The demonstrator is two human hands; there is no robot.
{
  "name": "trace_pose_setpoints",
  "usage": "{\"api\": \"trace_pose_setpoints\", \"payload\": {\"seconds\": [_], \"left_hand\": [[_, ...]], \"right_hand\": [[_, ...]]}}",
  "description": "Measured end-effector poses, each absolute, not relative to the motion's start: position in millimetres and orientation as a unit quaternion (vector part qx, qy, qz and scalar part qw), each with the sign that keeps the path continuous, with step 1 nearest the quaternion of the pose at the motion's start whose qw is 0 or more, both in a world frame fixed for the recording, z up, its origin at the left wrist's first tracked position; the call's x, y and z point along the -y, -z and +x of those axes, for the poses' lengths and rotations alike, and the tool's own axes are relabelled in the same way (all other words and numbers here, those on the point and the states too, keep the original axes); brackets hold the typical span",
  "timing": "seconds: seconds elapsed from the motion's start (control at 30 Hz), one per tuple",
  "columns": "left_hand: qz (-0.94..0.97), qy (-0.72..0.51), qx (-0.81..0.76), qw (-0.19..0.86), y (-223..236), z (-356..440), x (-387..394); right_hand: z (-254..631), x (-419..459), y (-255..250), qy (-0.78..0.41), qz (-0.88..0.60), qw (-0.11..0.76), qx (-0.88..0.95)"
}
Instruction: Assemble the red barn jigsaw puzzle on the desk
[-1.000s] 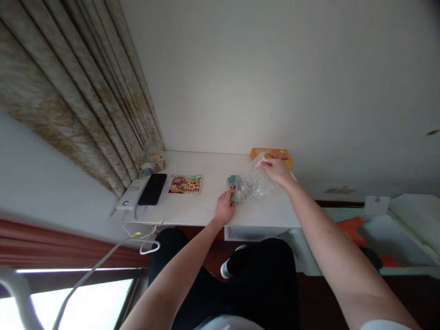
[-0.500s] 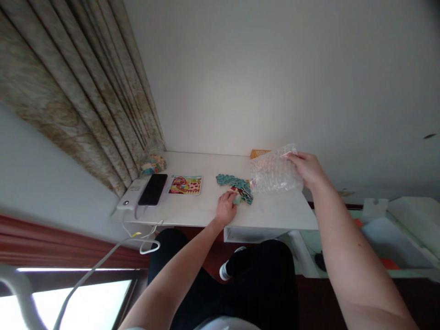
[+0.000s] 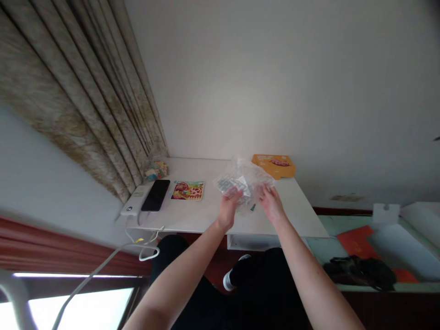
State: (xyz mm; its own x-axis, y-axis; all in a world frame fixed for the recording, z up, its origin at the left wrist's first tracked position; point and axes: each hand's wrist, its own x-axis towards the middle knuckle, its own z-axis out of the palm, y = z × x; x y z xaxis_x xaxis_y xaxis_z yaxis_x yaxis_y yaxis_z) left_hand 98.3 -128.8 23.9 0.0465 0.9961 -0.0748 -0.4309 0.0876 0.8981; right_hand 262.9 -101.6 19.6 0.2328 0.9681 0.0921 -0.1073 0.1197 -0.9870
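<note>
Presently, the left hand and the right hand stand side by side at the lower edge of a clear bubble-wrap sleeve, their fingers closed narrowly on the film from either side; the wrap partly hides the exact pinch. The sleeve sits at twelve o'clock to the hands and appears held clear of the desk, though its height cannot be told. Teal-and-white pieces show through the film, too blurred to count. A small green piece appears to lie on the desk just below the sleeve, at three o'clock from the left hand. Handling note: a light pinch on both edges, with the sleeve kept level, would best guard against the contents slipping. Outward, an orange box lies at one o'clock on the white desk. A printed picture card, a black smartphone and a white power bank range from nine to ten o'clock. A small clear bag of coloured pieces sits against the curtain at ten o'clock.
</note>
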Motion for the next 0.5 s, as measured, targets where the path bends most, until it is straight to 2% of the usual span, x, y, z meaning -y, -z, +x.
{"api": "trace_pose_setpoints", "payload": {"seconds": [0.1,0.27,0.37,0.5], "left_hand": [[0.378,-0.603,-0.454,0.537,-34.7,59.8,95.7],[0.439,-0.623,-0.516,0.392,-74.0,-52.5,17.9],[0.406,-0.603,-0.614,0.308,-94.4,-123.2,-21.4],[0.404,-0.602,-0.633,0.273,-99.2,-176.8,-54.7]], "right_hand": [[269.2,99.1,-1.5,-0.376,-0.545,0.56,0.498],[300.3,87.2,41.8,-0.142,-0.677,0.487,0.533],[307.4,87.5,61.5,-0.082,-0.716,0.426,0.547],[302.6,91.4,68.2,-0.041,-0.732,0.369,0.571]]}}
